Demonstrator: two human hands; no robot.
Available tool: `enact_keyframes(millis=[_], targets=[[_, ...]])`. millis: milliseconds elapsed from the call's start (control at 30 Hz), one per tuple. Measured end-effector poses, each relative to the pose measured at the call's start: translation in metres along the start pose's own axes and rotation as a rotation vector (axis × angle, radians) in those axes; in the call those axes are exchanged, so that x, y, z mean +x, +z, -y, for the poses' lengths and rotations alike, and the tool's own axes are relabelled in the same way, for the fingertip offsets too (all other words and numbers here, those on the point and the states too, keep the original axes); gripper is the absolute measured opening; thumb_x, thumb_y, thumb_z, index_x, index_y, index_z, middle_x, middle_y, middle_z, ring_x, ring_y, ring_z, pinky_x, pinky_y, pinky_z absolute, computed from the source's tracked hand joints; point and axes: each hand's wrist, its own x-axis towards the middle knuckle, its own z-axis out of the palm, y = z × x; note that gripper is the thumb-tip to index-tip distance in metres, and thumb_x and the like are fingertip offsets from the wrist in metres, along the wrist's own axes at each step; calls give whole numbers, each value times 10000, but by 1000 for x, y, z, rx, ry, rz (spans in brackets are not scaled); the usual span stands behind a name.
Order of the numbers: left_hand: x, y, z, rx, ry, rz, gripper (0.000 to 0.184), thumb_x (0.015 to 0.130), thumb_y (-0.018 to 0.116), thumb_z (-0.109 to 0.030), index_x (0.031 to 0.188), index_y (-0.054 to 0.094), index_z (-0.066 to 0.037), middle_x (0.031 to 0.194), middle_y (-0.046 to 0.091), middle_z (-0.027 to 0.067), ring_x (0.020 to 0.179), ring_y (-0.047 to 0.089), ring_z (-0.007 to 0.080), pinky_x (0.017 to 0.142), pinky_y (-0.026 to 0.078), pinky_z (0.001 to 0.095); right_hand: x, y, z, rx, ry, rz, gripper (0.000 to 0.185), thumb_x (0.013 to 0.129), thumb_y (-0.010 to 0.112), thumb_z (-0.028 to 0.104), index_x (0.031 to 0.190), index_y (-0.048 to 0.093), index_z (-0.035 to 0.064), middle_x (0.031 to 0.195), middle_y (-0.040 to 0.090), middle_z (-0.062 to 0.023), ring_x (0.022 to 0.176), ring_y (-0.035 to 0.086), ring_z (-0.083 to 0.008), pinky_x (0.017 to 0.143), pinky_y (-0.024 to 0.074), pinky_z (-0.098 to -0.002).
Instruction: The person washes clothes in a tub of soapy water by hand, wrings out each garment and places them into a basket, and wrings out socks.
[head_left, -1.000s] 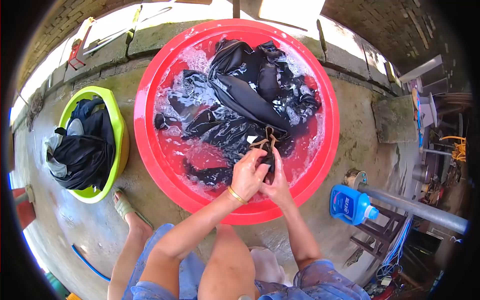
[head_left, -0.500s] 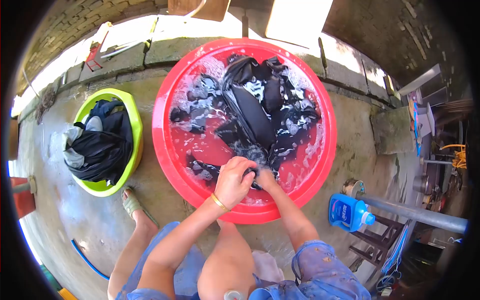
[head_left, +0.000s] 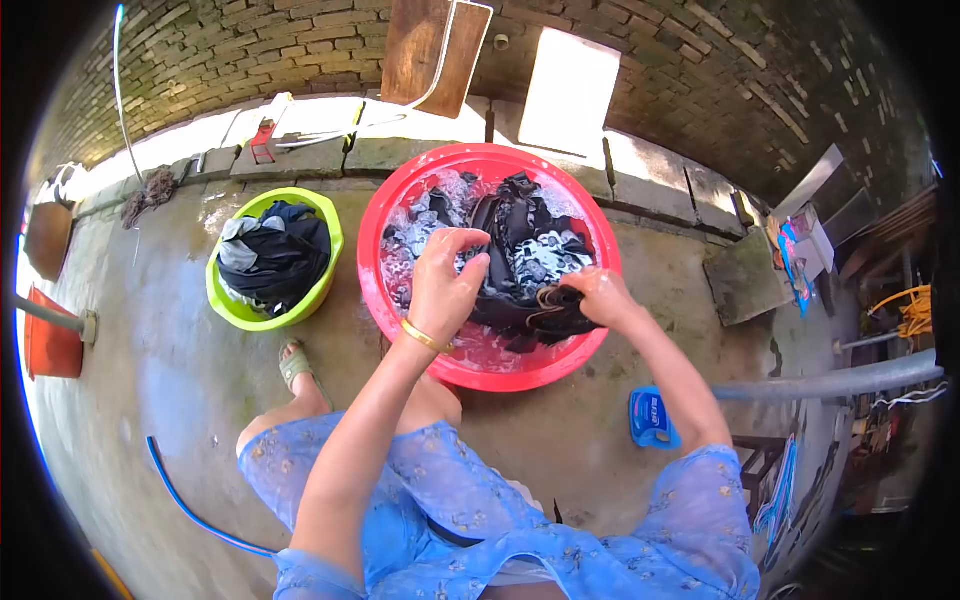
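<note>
A red tub [head_left: 368,250] stands before me with soapy water and several dark clothes [head_left: 515,225] in it. My right hand [head_left: 605,298] is closed on a soaked black garment [head_left: 530,316] at the tub's right side. My left hand [head_left: 445,285], with a gold bangle at the wrist, is over the tub's left part. Its thumb and forefinger curl around dark cloth; the other fingers are mostly hidden. Between my hands the garment hangs low over the water, its lower part among the wet clothes.
To the left stands a lime-green basin [head_left: 335,235] heaped with dark and grey clothes [head_left: 275,255]. A blue detergent bottle [head_left: 652,418] is at the right, near a grey pipe [head_left: 830,388]. A blue hose [head_left: 185,515] and an orange bucket [head_left: 55,345] lie farther left. Behind runs a brick wall [head_left: 300,45].
My hands were together low in the tub on dark cloth. They have moved apart and up, the right one drawing the black garment rightward. The view has tilted up toward the wall.
</note>
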Motion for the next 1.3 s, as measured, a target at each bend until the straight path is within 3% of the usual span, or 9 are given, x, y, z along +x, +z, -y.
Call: enact_keyframes(millis=[167, 367, 533, 667, 767, 833, 1033, 1233, 1300], targets=[[-26, 36, 31, -91, -162, 18, 278, 748, 636, -64, 1020, 620, -7, 901, 609, 63, 873, 576, 144, 754, 478, 281, -11, -121, 19, -128, -263, -287, 214, 685, 581, 59, 874, 650, 134, 712, 579, -91, 733, 597, -289, 650, 481, -390], [-6, 65, 35, -458, -490, 94, 368, 835, 625, -225, 1107, 593, 21, 1042, 620, 129, 939, 586, 188, 828, 463, 306, -25, -254, 58, -128, -400, -468, 286, 649, 554, -54, 891, 653, 63, 826, 643, -112, 801, 620, -290, 721, 496, -339], [33, 120, 80, -700, -448, 115, 518, 941, 457, -396, 1322, 452, -44, 1329, 484, 66, 1248, 392, 153, 1049, 270, 290, -15, -333, 84, -186, -455, -620, 305, 684, 527, -109, 926, 648, 32, 876, 674, -93, 814, 641, -197, 765, 486, -270], [47, 150, 94, -1261, -622, 289, 562, 927, 440, -489, 1273, 502, -50, 1199, 577, 81, 1078, 535, 183, 914, 420, 303, 28, -357, 83, -27, -420, -729, 297, 736, 587, -79, 1008, 642, 29, 949, 669, -40, 896, 619, -138, 834, 463, -249], [32, 120, 77, -1071, -983, 356, 587, 912, 427, -541, 1205, 560, -50, 1101, 620, 102, 1000, 571, 193, 836, 457, 302, 80, -332, 80, -73, -379, -849, 146, 807, 585, 23, 905, 649, -64, 835, 669, -108, 727, 642, -181, 682, 505, -267], [15, 121, 125, -664, -994, 402, 696, 906, 369, -593, 1199, 562, 8, 1140, 603, 140, 1045, 558, 218, 893, 426, 310, 131, -301, 20, 22, -284, -677, 333, 700, 614, -82, 1003, 646, 53, 957, 680, -56, 898, 640, -155, 825, 480, -269], [-47, 94, 207, -199, -1115, 384, 711, 919, 336, -573, 1215, 535, 42, 1212, 562, 174, 1078, 557, 236, 935, 415, 333, 212, -82, -22, 115, 169, -470, 282, 710, 512, 131, 911, 694, 207, 876, 673, -98, 822, 642, -306, 726, 501, -387], [-29, 74, 178, -850, -1280, 164, 470, 901, 490, -453, 1045, 619, -24, 1009, 663, 131, 867, 645, 263, 820, 507, 402, 171, 124, -2, 412, 220, -311, 312, 687, 692, 177, 974, 636, 71, 869, 649, -143, 831, 621, -317, 741, 484, -400], [-22, 63, 147, -937, -1280, 59, 415, 883, 532, -429, 1010, 627, -46, 926, 682, 106, 818, 655, 264, 794, 514, 405, 134, 115, 29, 581, 325, -170, 419, 732, 710, 270, 1050, 601, 20, 865, 645, -148, 817, 631, -272, 730, 485, -360]])
